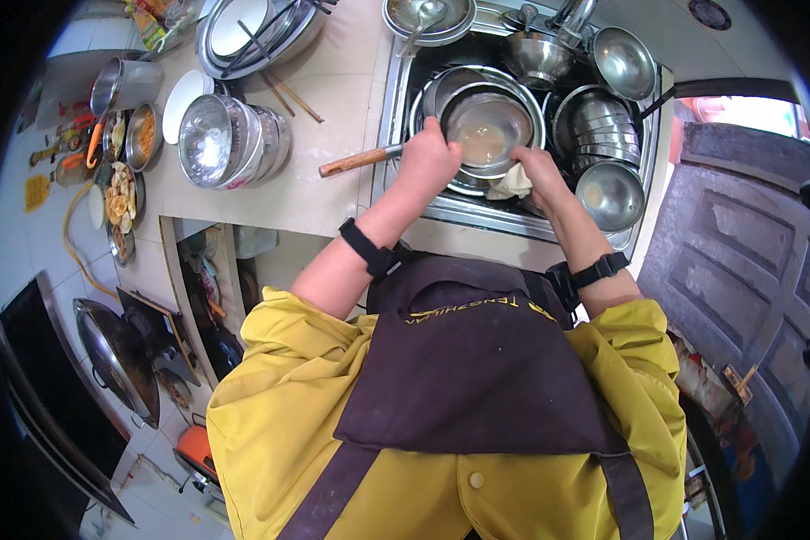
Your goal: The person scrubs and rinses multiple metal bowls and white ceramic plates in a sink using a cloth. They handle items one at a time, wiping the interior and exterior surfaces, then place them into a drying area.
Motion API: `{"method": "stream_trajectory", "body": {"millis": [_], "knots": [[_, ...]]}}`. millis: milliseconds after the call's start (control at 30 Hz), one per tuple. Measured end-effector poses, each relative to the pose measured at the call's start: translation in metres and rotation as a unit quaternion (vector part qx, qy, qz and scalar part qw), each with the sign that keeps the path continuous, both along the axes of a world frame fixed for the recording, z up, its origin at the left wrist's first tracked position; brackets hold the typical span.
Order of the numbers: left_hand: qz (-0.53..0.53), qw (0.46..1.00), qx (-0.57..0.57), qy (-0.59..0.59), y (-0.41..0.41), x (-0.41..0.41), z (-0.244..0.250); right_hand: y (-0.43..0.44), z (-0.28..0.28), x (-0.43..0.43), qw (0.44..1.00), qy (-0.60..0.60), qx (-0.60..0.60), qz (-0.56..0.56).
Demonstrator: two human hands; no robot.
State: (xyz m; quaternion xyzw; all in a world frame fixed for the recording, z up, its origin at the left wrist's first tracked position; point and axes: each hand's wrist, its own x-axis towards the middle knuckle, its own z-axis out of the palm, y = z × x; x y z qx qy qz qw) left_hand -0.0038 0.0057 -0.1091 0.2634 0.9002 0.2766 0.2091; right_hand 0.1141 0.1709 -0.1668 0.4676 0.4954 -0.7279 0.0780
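A steel bowl [491,131] with cloudy liquid in it is held over the sink, among larger nested steel basins [536,111]. My left hand [428,158] grips the bowl's left rim. From beneath that hand a wooden handle [356,163] sticks out over the counter; what it belongs to is hidden. At the bowl's right rim, my right hand [538,174] pinches a pale cloth [511,183], its fingertips close to the steel. A stack of steel bowls [604,131] lies on its side to the right, with another wet bowl [609,196] below it.
The faucet [576,20] rises at the sink's back, near a steel bowl [540,57]. Left on the counter [331,108] stand stacked metal bowls [209,145], chopsticks [290,98] and a large basin [314,30] of dishes. A wok [118,358] sits far left; a door [736,216] is right.
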Motion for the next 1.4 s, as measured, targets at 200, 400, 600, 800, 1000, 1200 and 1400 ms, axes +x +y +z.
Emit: {"method": "stream_trajectory", "body": {"millis": [200,400,600,800,1000,1200,1400], "knots": [[-0.055,0.997,0.007,-0.058,0.026,0.016,-0.016,0.014,-0.006,0.037,0.995,-0.035,-0.062,-0.070],[0.087,0.991,0.083,-0.065,0.018,0.000,-0.041,0.043,-0.004,0.063,0.992,-0.029,-0.046,-0.117],[0.207,0.952,0.037,-0.221,0.002,-0.051,-0.115,0.071,0.023,0.074,0.986,-0.019,-0.067,-0.154],[0.167,0.959,0.060,-0.222,0.031,-0.064,-0.088,0.084,0.023,0.074,0.975,0.021,-0.092,-0.201],[0.041,0.952,0.038,-0.303,0.035,-0.086,-0.116,0.091,0.026,0.034,0.974,0.059,-0.062,-0.210],[0.094,0.988,-0.028,-0.122,0.035,-0.051,-0.043,0.107,0.003,0.020,0.964,0.061,-0.110,-0.236],[-0.107,0.977,-0.099,0.156,0.031,-0.007,-0.036,0.095,0.017,0.029,0.973,0.068,-0.092,-0.199]]}}
